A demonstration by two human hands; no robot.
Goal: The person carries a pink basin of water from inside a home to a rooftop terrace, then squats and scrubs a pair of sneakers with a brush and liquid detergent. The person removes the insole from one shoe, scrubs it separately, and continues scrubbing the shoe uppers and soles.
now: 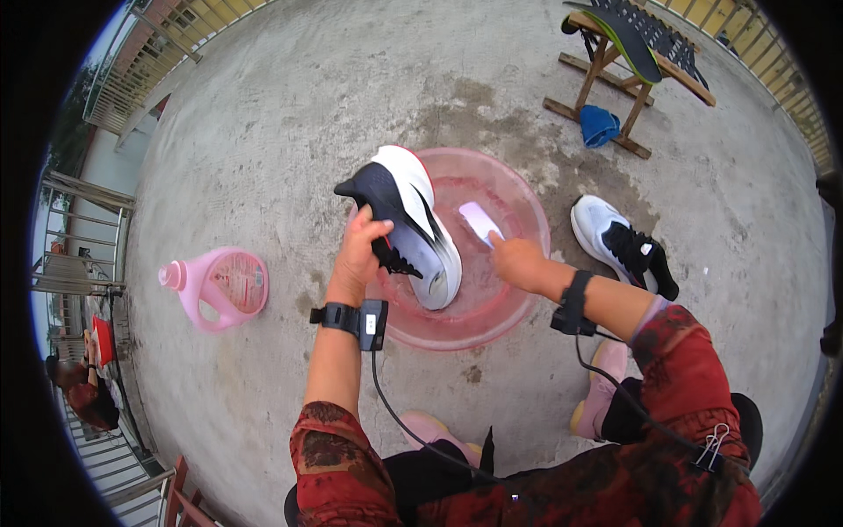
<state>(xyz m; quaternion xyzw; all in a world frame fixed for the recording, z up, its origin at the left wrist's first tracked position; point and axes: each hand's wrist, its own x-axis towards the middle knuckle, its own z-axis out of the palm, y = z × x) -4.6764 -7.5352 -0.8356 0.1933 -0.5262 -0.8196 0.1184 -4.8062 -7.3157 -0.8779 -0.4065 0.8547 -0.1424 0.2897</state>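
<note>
My left hand grips a black, white and grey running shoe by its collar, tilted on its side over a pink translucent plastic basin. The shoe's heel points away from me and its toe towards me. In my right hand is a brush with a pale lilac back, held by its handle over the basin, apart from the shoe. Its bristles are hard to make out. Shallow water seems to lie in the basin. The matching shoe rests on the concrete to the right.
A pink detergent jug lies on the concrete at the left. Beyond the basin, a wooden folding stool carries an insole, with a blue cloth at its legs. Wet patches mark the ground. Another person is at the far left.
</note>
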